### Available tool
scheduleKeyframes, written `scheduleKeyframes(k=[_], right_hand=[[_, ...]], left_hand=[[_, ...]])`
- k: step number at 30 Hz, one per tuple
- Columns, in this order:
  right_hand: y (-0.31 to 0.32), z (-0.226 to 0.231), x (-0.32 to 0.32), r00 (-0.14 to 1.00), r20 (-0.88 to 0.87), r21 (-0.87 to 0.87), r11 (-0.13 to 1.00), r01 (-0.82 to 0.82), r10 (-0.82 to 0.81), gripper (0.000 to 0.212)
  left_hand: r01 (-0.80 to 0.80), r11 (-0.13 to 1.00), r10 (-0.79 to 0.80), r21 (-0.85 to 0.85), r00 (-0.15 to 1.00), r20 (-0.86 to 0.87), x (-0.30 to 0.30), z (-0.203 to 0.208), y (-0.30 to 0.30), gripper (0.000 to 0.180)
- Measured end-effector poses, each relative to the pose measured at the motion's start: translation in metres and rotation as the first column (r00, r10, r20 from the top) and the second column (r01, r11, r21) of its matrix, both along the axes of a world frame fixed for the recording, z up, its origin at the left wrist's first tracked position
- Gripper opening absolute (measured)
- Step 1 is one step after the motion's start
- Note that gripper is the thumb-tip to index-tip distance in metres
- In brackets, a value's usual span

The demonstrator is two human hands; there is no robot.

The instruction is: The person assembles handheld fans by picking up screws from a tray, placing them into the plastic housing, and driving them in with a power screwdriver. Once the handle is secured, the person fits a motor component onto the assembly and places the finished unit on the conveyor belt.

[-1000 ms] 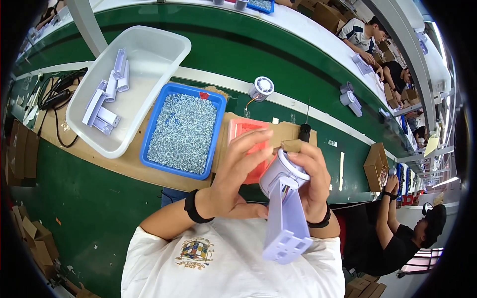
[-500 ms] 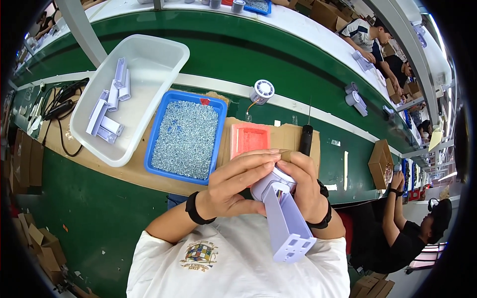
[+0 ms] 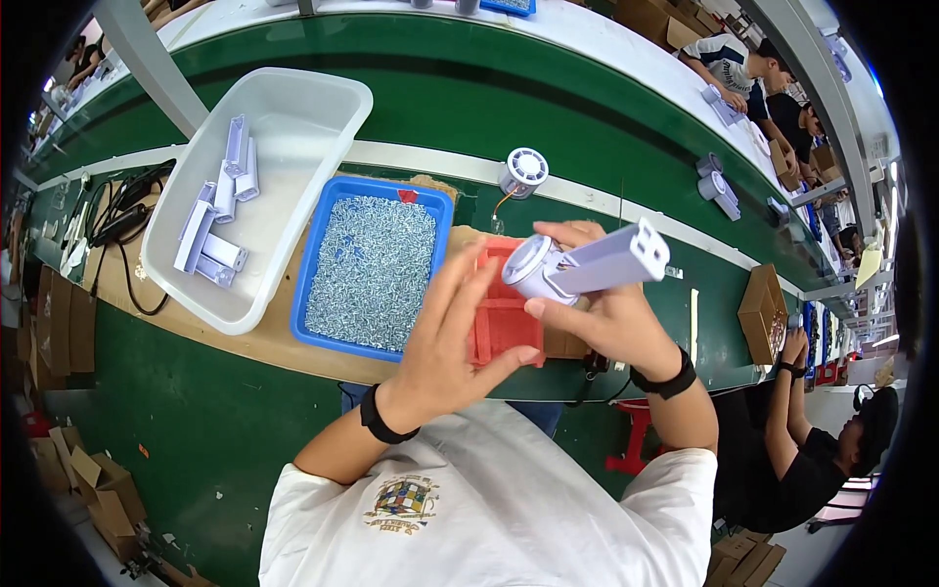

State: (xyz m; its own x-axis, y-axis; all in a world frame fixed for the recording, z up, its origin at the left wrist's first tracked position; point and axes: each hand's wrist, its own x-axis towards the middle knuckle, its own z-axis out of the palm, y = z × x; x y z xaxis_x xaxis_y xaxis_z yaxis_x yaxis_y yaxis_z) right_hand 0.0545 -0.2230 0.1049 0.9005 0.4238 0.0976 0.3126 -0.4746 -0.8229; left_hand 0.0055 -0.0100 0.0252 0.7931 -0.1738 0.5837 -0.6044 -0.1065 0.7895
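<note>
My right hand (image 3: 631,328) grips a lavender plastic housing (image 3: 533,266) with a round head and a long, channel-shaped handle. Its handle points up and to the right, and the head hangs over the red fixture block (image 3: 504,328). To the left of the housing, my left hand (image 3: 445,328) is held open, thumb and fingers apart, with nothing in it. Part of the red block is covered by my hands. Beyond them stands a round lavender fan unit (image 3: 525,171) with a slotted top and thin wires.
A blue tray (image 3: 301,284) full of small metal screws lies left of my hands. Farther left, a white bin (image 3: 352,108) contains several lavender parts. A thin metal rod (image 3: 623,191) rises behind my right hand. At right are a cardboard box (image 3: 758,318) and a co-worker (image 3: 831,450).
The housing has swung from pointing down toward my chest to pointing up and right. My left hand has let go of it and moved away, exposing more of the red block.
</note>
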Motion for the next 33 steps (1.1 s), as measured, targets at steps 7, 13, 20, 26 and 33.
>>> scheduleKeyframes(k=[7, 13, 20, 26, 33], right_hand=[[-0.007, -0.044, 0.043, 0.944, 0.125, -0.17, 0.944, -0.284, 0.306, 0.067], [-0.006, -0.045, 0.038, 0.962, 0.131, -0.379, 0.909, -0.176, 0.24, 0.071], [-0.021, -0.025, 0.062, 0.898, 0.072, -0.358, 0.851, -0.384, 0.435, 0.076], [-0.017, -0.046, 0.13, 0.853, 0.441, -0.476, 0.878, -0.041, 0.279, 0.072], [-0.015, -0.047, 0.134, 0.938, 0.292, -0.419, 0.907, -0.048, 0.184, 0.057]], left_hand=[[-0.143, 0.67, 0.261, 0.728, 0.964, -0.05, -0.009, -0.016, 0.008, 0.075], [-0.121, 0.606, 0.274, 0.786, 0.96, -0.063, -0.009, -0.009, 0.008, 0.071], [-0.131, 0.615, 0.279, 0.777, 0.958, -0.059, 0.001, 0.008, 0.054, 0.048], [-0.224, 0.442, 0.371, 0.869, 0.927, 0.05, 0.023, -0.008, 0.101, 0.015], [-0.215, 0.543, 0.377, 0.812, 0.926, -0.006, 0.022, -0.013, 0.114, 0.015]])
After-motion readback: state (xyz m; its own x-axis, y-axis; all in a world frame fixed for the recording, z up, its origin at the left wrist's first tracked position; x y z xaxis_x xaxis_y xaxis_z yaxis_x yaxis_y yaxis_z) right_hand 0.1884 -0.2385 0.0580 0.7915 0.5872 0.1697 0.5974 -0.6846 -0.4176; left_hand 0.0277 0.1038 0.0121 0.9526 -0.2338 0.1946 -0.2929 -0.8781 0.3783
